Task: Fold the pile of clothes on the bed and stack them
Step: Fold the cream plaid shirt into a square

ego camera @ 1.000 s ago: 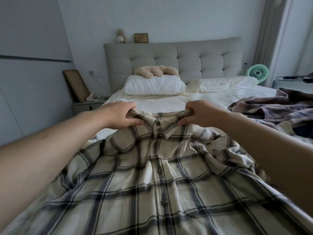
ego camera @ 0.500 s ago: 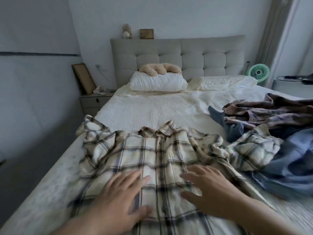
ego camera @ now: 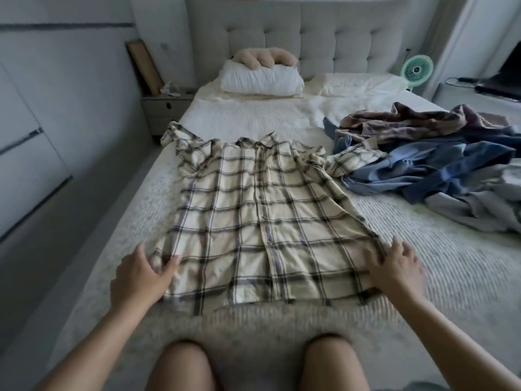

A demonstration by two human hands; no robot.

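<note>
The left hand [ego camera: 142,275], at lower left of the frame, was laid on the hem corner of the plaid shirt [ego camera: 262,218], thumb spread over the cloth and fingers loosely extended; whether any fabric was pinched could not be told. The shirt was spread button-side up on the bed [ego camera: 465,275], across the centre of the frame, collar toward the headboard. From this hold, a pull uneven between the two sides was judged likely to skew the placket and set creases into any fold. The sleeve at upper left was seen bunched near the mattress edge and could be folded in crooked. The cloth was cream with dark checks, thin and limp in appearance. The right sleeve lay crumpled against the pile of unfolded clothes [ego camera: 439,156] at right of the frame, where it was judged liable to snag or drag a garment. The right hand [ego camera: 394,270], at lower right, rested spread-fingered on the opposite hem corner, gripping nothing visible.
</note>
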